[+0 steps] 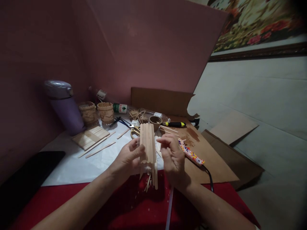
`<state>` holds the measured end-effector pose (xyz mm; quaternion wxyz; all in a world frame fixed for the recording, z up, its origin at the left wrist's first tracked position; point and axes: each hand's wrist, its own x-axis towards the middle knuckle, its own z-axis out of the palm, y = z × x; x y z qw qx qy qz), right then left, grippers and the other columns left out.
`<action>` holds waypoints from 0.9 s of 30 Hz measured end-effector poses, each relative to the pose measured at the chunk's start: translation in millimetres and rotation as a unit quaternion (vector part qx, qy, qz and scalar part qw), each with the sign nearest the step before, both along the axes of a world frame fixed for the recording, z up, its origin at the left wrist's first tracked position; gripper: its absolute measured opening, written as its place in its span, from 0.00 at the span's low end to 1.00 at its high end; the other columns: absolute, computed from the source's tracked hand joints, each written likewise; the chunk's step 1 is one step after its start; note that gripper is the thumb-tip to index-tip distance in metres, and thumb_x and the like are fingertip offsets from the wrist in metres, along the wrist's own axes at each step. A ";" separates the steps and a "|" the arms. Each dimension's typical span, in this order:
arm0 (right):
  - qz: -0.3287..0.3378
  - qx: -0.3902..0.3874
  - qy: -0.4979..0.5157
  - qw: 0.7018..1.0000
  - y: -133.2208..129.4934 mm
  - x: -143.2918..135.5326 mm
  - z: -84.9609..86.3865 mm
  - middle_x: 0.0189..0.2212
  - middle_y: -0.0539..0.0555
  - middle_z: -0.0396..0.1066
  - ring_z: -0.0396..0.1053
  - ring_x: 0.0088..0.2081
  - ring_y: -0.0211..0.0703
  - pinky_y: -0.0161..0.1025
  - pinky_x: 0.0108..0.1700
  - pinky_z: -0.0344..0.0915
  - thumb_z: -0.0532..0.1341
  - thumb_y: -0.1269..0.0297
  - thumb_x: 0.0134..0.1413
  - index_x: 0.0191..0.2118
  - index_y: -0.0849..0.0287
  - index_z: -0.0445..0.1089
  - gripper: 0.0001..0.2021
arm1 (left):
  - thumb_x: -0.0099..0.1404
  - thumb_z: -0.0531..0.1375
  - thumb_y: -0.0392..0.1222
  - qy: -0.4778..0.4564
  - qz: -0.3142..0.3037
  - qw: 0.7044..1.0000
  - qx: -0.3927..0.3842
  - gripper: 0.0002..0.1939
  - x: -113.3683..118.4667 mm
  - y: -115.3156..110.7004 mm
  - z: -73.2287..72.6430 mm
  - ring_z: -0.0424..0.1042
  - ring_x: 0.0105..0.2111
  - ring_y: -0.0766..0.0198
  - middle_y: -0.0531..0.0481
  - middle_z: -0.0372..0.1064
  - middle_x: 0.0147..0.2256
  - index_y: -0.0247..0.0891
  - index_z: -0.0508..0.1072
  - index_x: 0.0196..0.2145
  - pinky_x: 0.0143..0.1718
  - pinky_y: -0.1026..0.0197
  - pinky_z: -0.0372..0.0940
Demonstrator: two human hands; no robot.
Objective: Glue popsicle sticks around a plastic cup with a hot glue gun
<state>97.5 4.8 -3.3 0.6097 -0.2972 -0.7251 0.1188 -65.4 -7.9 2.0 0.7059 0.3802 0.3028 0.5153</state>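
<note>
A row of wooden craft sticks (147,143), side by side and upright, stands over the front edge of the table. My left hand (130,156) grips it from the left, thumb on the front. Clear plastic shows at its edge; what lies behind is hidden. My right hand (172,156) is at the row's right side, fingers curled in a pinch, and whatever is between them cannot be made out. Below the row, a longer craft stick (156,177) and thin wood slivers (148,182) lie over the red cloth (115,207).
At left are a purple bottle (66,111), a craft-stick stack (91,137) and two decorated cups (106,113). Scissors (134,131), a brown cup (155,120) and a plastic bottle (122,108) lie behind. A flower-patterned glue gun (192,153) with a cord rests on cardboard (216,166).
</note>
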 end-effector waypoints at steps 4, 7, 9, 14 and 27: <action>0.033 0.017 -0.040 0.998 -4.0 1.3 -0.3 0.41 0.53 0.62 0.64 0.43 0.42 0.41 0.44 0.64 0.53 0.77 0.57 0.41 0.54 0.73 0.15 | 0.56 0.68 0.50 -0.012 -0.033 0.999 -0.014 0.27 1.1 0.2 0.3 0.72 0.35 0.60 0.44 0.69 0.40 0.37 0.69 0.50 0.34 0.56 0.71; 0.060 0.032 0.000 0.998 -8.3 4.7 0.2 0.35 0.50 0.62 0.64 0.39 0.38 0.38 0.42 0.63 0.53 0.77 0.57 0.27 0.55 0.69 0.13 | 0.58 0.66 0.51 -0.022 -0.037 0.999 -0.014 0.24 1.2 0.5 1.0 0.71 0.33 0.61 0.43 0.69 0.38 0.35 0.69 0.47 0.33 0.57 0.70; 0.046 0.026 0.023 0.998 -7.9 5.0 1.3 0.34 0.50 0.63 0.64 0.39 0.38 0.39 0.43 0.63 0.51 0.77 0.57 0.27 0.56 0.68 0.13 | 0.59 0.65 0.51 -0.025 -0.032 0.999 -0.004 0.22 1.2 0.5 1.5 0.70 0.33 0.62 0.42 0.69 0.39 0.33 0.69 0.45 0.34 0.57 0.70; 0.006 0.026 -0.040 0.999 -0.6 1.8 6.9 0.48 0.58 0.68 0.65 0.54 0.47 0.48 0.55 0.62 0.53 0.76 0.57 0.45 0.56 0.73 0.16 | 0.59 0.66 0.51 -0.022 -0.042 0.999 -0.015 0.22 1.2 -0.2 0.9 0.71 0.34 0.61 0.43 0.69 0.39 0.35 0.70 0.46 0.36 0.56 0.70; 0.035 -0.057 0.050 0.997 -5.0 4.6 -4.2 0.30 0.51 0.66 0.65 0.29 0.38 0.38 0.31 0.63 0.51 0.67 0.64 0.44 0.56 0.69 0.11 | 0.59 0.65 0.46 -0.014 0.009 1.000 -0.025 0.19 -3.3 1.2 7.1 0.74 0.42 0.53 0.39 0.71 0.46 0.35 0.73 0.46 0.41 0.50 0.72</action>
